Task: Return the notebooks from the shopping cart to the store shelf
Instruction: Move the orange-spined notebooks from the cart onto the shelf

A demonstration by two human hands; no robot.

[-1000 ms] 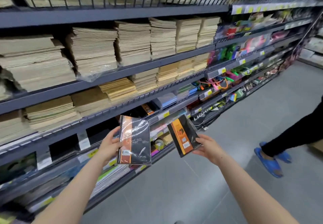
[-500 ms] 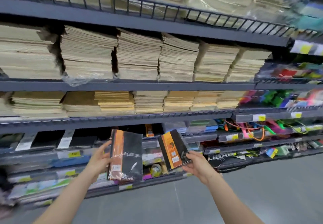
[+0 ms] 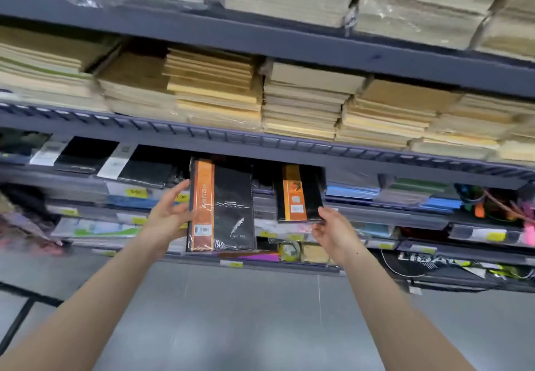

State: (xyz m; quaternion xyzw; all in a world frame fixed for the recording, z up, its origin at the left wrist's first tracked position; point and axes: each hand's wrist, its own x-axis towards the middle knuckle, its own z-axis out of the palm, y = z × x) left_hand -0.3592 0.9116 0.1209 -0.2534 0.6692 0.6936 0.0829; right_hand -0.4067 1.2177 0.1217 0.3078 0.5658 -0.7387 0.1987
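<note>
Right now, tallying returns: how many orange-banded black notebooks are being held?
2. The larger notebook is in the left hand; the smaller notebook is in the right hand. Others may sit hidden on the shelf.

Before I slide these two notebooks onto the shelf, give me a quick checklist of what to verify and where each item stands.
1. Left hand grips the large black notebook with the orange band by its left edge: ok.
2. Right hand pinches the smaller black and orange notebook at its lower right corner, a thin hold: ok, but watch it.
3. Both notebooks upright, covers toward you: ok.
4. Matching stock nearby: black notebooks with white labels lie on the dark shelf level, to the left: ok.
5. Free slot behind the two notebooks: cannot tell, they hide it.
6. Plastic wrap intact on the large one: cannot tell, only glare shows.
</note>
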